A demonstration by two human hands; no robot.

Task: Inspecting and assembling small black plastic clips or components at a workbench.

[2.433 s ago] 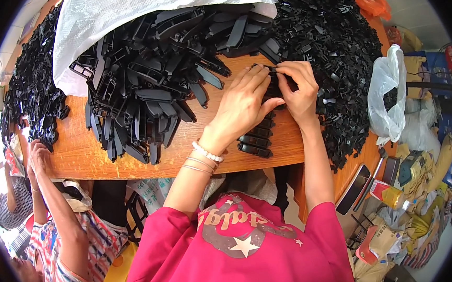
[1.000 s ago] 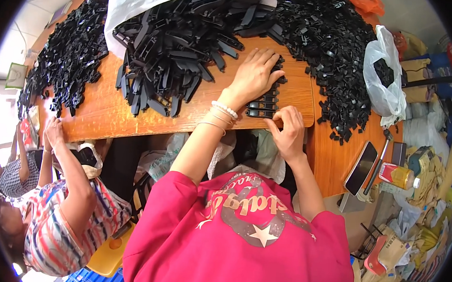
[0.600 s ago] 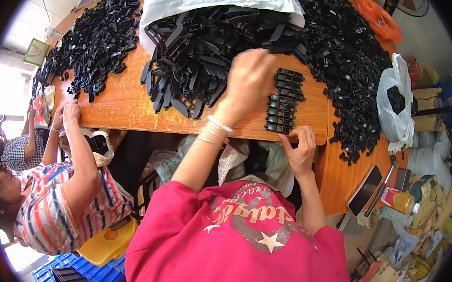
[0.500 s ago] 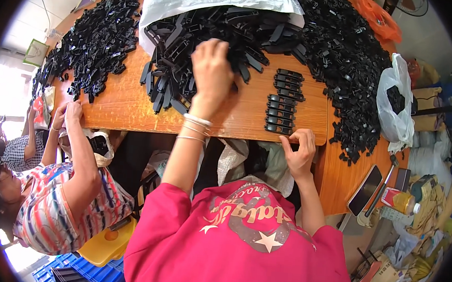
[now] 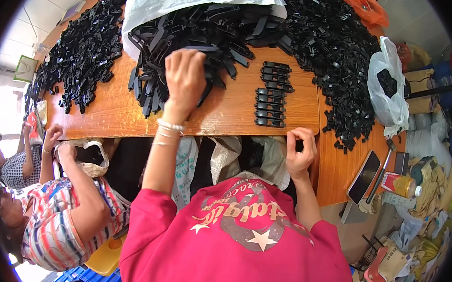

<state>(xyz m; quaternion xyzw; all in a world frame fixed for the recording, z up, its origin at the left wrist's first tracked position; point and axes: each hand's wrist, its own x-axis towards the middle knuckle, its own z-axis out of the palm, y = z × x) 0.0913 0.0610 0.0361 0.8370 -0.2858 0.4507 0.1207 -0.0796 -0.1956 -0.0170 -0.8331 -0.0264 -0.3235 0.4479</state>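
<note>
Heap of long glossy black plastic clips (image 5: 201,40) under left hand (image 5: 186,78)

Black plastic clips (image 5: 191,39) heap on an orange-brown wooden worktop (image 5: 228,109) beside a white sack (image 5: 157,0), near a pink star-printed shirt (image 5: 239,247) and a striped one (image 5: 52,228).

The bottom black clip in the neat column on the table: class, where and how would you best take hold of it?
Pinch the bottom clip across its short width, at mid-length, coming from the table edge. It lies flat and crosswise, its near long side is bare, and the next clip sits close behind. The right hand is nearest.
</note>
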